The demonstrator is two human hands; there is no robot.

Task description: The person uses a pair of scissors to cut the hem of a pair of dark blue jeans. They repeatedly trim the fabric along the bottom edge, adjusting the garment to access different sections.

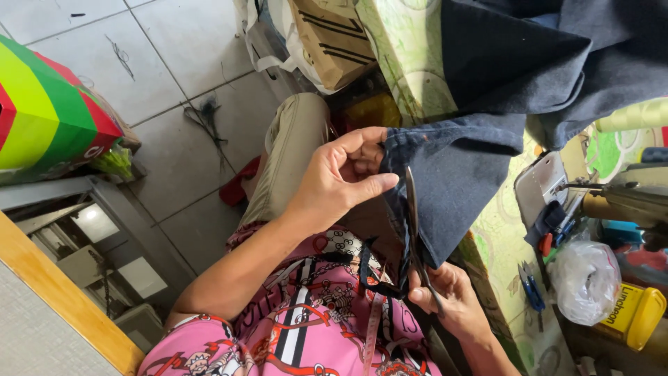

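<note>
Head view: denim hem (417, 150) is pinched between left hand (341, 177) fingers (372, 184); scissors (415, 230) are gripped by right hand (449, 296), blades along the cut edge.

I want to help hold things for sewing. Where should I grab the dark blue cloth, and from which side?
Probably take the dark blue cloth at its folded corner, where the left hand already pinches it, coming from the side away from the table. The scissors in the right hand point up along the trimmed edge, so fingers seem safer above the blades.
</note>
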